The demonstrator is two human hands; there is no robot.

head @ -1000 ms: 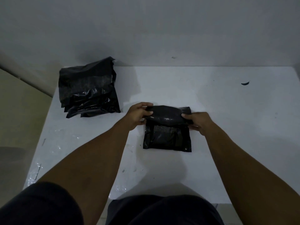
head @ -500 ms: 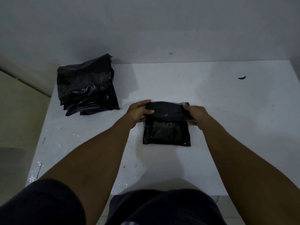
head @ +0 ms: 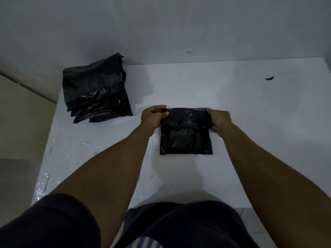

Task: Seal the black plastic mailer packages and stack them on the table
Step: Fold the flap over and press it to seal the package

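A black plastic mailer (head: 186,140) lies flat in the middle of the white table (head: 250,113). Its top flap is folded toward me over the body. My left hand (head: 153,117) pinches the flap's left end, thumb on top. My right hand (head: 219,119) grips the flap's right end. A stack of several black mailers (head: 96,92) sits at the table's far left corner, apart from both hands.
A small dark scrap (head: 269,78) lies at the far right of the table. Clear plastic bits (head: 43,185) lie along the left front edge. A grey wall stands right behind the table. My dark-clothed knees fill the bottom of the view.
The flap has come further over the mailer's body and lies flatter and wider. Both hands keep hold of its ends.
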